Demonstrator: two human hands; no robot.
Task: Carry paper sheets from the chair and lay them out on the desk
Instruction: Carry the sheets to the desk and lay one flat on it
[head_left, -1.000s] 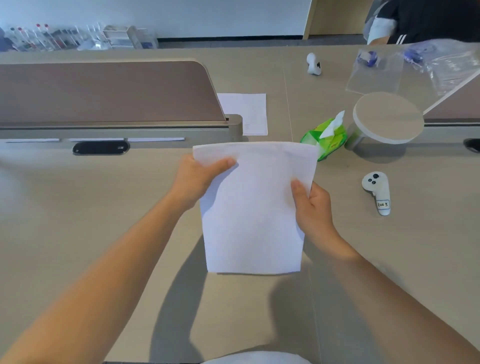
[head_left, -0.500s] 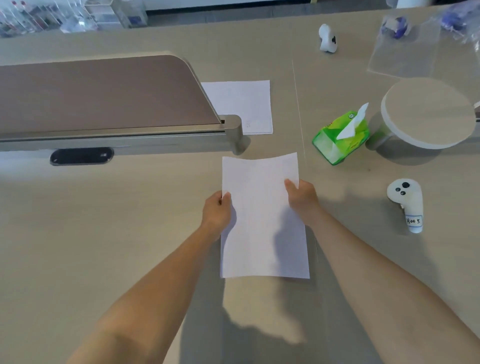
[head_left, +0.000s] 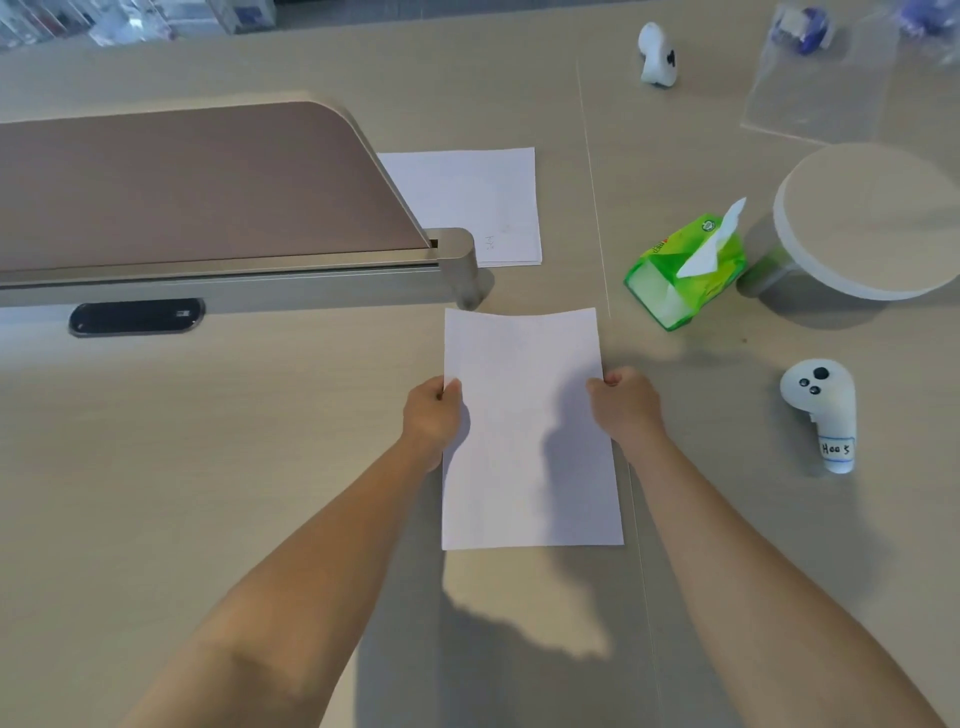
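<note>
From my station I see both bare hands clamped on one white rectangular paper sheet (head_left: 524, 467). The left hand (head_left: 431, 415) pinches its left long edge with the thumb on top, and the right hand (head_left: 626, 405) pinches the right long edge opposite. The hands sit apart with the sheet's width between them. Any fingers under the paper are hidden from me.

The sheet lies lengthwise away from me on the pale beige wooden desk (head_left: 208, 441), with its near end flat on the surface. Its far edge bows a little, and I cannot tell whether that edge touches the desk. The far edge sits just short of the rounded end post of the brown desk divider panel (head_left: 197, 182).

Beyond the post a second white paper sheet (head_left: 467, 202) lies flat, its left part hidden behind the divider. A green plastic tissue pack (head_left: 680, 265) with a white tissue sticking up sits right of the held sheet's far corner, apart from it. Just beside the pack is a round pale-topped stand (head_left: 872, 218). A white handheld controller with black buttons and a handwritten label (head_left: 821, 410) lies well to the right of the right hand. A black oval desk grommet (head_left: 136, 317) sits below the divider on the left
</note>
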